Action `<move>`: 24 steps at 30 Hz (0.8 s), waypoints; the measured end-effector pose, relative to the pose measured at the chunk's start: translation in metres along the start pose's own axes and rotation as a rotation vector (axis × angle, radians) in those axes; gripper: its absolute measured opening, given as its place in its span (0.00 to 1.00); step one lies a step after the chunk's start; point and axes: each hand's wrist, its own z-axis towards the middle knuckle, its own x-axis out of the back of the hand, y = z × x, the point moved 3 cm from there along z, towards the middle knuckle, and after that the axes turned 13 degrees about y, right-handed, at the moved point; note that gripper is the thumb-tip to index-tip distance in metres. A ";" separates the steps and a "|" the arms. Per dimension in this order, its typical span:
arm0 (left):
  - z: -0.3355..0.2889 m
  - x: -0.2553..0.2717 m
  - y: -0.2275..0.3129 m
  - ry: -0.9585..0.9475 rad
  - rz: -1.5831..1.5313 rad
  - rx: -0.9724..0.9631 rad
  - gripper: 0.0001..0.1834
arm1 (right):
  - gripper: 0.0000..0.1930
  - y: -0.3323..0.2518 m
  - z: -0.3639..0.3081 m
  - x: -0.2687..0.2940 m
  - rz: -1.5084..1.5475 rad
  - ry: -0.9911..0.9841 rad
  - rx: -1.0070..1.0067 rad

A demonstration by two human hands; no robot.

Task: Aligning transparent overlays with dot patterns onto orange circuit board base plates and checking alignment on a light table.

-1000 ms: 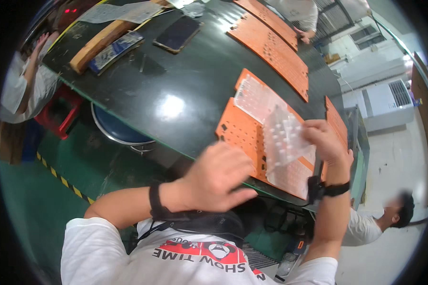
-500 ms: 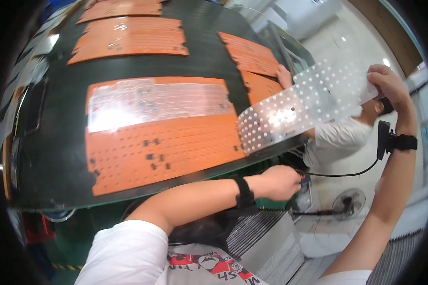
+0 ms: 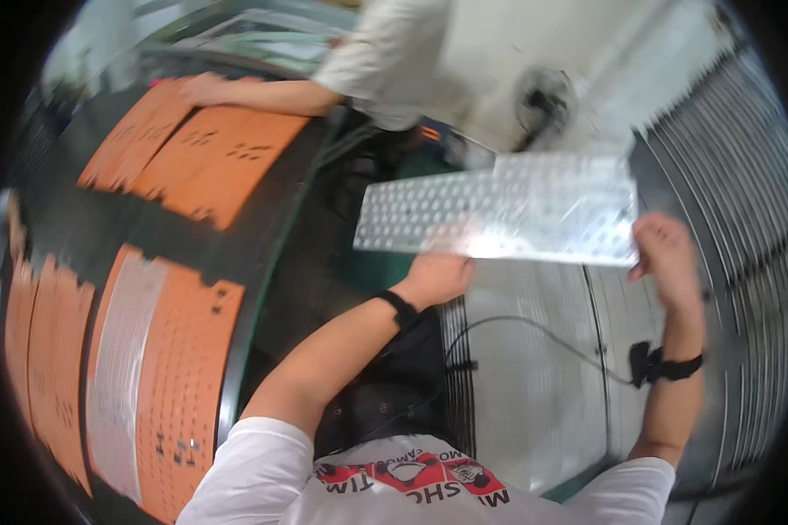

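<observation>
Head view: the right hand (image 3: 665, 255) pinches the right end of a sideways-lying long sheet (image 3: 543, 206), the left hand (image 3: 442, 273) at its lower edge, grip unclear.

Workshop, apparently for production work. Indicators: dark-topped bench with green edge (image 3: 70, 214); flat orange perforated boards (image 3: 188, 376), several, laid out along it; white-shirted co-worker (image 3: 390, 57), arm extended over boards; round grey fan (image 3: 543, 101); grey, closely ridged stacks (image 3: 744, 184), right side.
</observation>
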 end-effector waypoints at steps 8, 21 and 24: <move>-0.120 -0.100 -0.001 -0.734 -0.098 -0.458 0.32 | 0.08 0.295 -0.244 -0.033 0.197 0.250 -0.795; -0.093 -0.209 -0.037 -1.574 0.780 -0.543 0.29 | 0.09 0.389 -0.326 -0.184 0.671 0.697 -1.328; -0.103 -0.186 -0.074 -1.223 0.616 -0.448 0.29 | 0.08 0.388 -0.301 -0.201 0.816 0.723 -1.393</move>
